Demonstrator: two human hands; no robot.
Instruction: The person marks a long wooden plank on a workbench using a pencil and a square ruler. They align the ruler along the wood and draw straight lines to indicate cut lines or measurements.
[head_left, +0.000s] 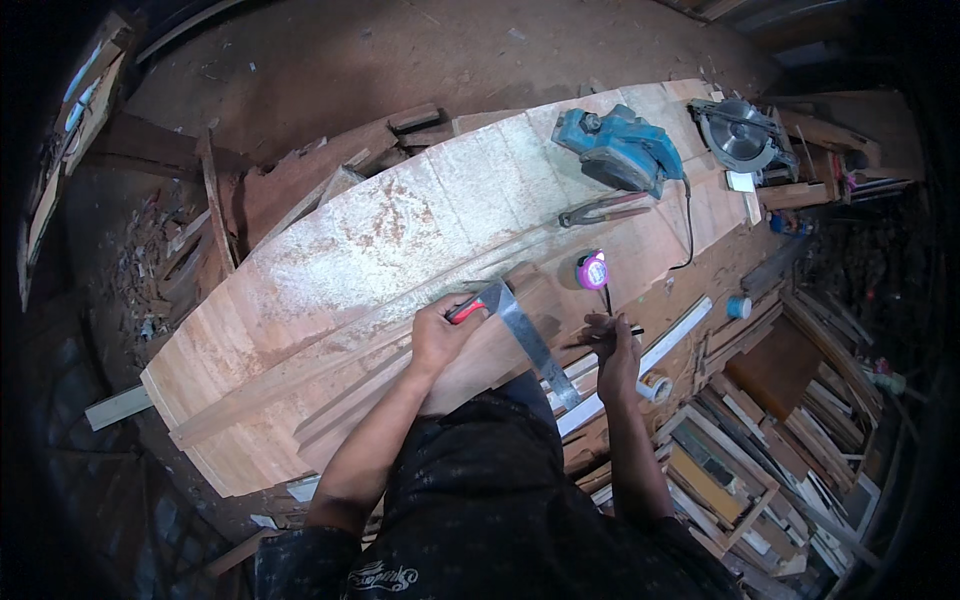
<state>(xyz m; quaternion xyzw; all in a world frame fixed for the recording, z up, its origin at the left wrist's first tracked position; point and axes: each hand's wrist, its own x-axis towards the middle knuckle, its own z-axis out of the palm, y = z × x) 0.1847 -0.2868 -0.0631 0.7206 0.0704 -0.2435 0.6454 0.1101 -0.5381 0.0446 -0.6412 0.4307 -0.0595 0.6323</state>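
My left hand (439, 334) grips the red and black handle of a square (531, 337), close to a wooden board (442, 367) on the workbench. The square's wide metal blade slants past the board's end toward my body. In my right hand (619, 364) is a thin dark pencil or pen (637, 331), held off the bench's near edge. A pink and purple tape measure (592, 271) lies just beyond that hand, its dark strap trailing toward my fingers.
Pincers (604, 209), a blue electric planer (622, 150) with a cord and an upturned circular saw (739, 131) lie along the wooden workbench (457, 187). Stacked wood offcuts (817, 405) fill the right. A white cup (654, 386) and a small tub (739, 307) stand lower down.
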